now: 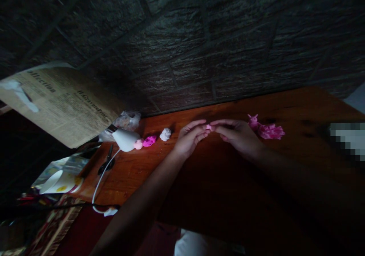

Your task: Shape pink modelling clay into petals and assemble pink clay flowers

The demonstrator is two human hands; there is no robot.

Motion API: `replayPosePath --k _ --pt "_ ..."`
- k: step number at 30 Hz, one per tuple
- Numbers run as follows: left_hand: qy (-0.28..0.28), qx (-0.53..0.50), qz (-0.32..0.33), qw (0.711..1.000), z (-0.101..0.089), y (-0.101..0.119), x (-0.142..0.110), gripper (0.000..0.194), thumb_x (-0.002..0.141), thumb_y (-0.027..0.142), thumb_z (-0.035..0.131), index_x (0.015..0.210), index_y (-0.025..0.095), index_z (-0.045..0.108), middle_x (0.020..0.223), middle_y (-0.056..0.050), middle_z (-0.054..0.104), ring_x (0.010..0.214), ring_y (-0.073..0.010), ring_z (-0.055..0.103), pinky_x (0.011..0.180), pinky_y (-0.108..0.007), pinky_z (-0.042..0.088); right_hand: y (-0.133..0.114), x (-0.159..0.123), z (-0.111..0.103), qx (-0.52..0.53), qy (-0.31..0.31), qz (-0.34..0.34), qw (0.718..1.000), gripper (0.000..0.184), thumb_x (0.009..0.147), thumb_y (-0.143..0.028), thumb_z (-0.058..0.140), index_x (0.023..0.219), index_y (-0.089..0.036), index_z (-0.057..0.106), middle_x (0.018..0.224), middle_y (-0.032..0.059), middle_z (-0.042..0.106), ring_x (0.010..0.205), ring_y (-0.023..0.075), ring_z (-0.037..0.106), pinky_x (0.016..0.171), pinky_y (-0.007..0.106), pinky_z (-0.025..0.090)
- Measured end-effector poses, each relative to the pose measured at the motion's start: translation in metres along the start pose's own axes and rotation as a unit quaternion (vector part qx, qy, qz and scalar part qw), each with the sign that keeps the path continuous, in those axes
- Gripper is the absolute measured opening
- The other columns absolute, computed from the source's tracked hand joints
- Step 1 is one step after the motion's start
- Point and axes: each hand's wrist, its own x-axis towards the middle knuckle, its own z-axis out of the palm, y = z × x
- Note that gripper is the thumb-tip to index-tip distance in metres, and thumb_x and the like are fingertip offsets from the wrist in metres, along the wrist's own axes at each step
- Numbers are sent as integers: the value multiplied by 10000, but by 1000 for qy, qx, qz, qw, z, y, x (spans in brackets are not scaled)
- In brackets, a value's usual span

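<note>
Between my fingertips, above the brown wooden table (137,176), is a small piece of pink modelling clay (209,127). My left hand (189,136) pinches it from the left, and my right hand (238,136) pinches it from the right. Just beyond my right hand lies a pink clay figure (270,131) with a small eared head and a ruffled body. To the left of my left hand sit a white clay lump (165,134), a bright magenta lump (149,141) and a pale pink lump (138,144).
A white lamp-like device (125,139) with a white cable (98,187) stands at the left, near dark scissors (107,164) and a crumpled plastic bag (129,120). A printed paper shade (59,104) juts over that side. A paper cup (59,182) lies tilted by the left edge. A stone-patterned wall (182,50) runs behind.
</note>
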Motion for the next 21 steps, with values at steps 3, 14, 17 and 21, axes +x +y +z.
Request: replayPosePath --k 3,14,17,21 --pt "-7 -1 -8 1000 2 1 0 295 750 274 811 1018 169 747 949 -56 794 842 -124 747 831 -256 597 0 0 0 19 6 16 1000 253 691 -369 750 847 -171 768 575 -39 589 497 81 423 490 245 327" --pt "12 137 104 985 5 4 -3 267 752 332 833 948 167 756 871 -42 776 736 -111 690 728 -266 592 5 -1 -1 -6 -2 -19 1000 268 694 -353 773 895 -176 778 665 -11 674 505 92 476 518 264 394" --pt "-2 170 125 978 4 2 -4 265 769 359 822 938 165 759 849 -43 769 722 -111 675 710 -264 584 6 0 -2 -39 5 -29 999 289 714 -360 765 932 -170 784 667 0 691 510 107 506 531 273 422" --pt "-12 175 132 976 3 1 -3 263 784 381 806 900 150 760 826 -45 760 695 -106 661 681 -253 572 6 -1 -3 -99 -9 -67 993 255 772 -359 718 929 -174 796 705 17 726 577 141 586 585 288 467"
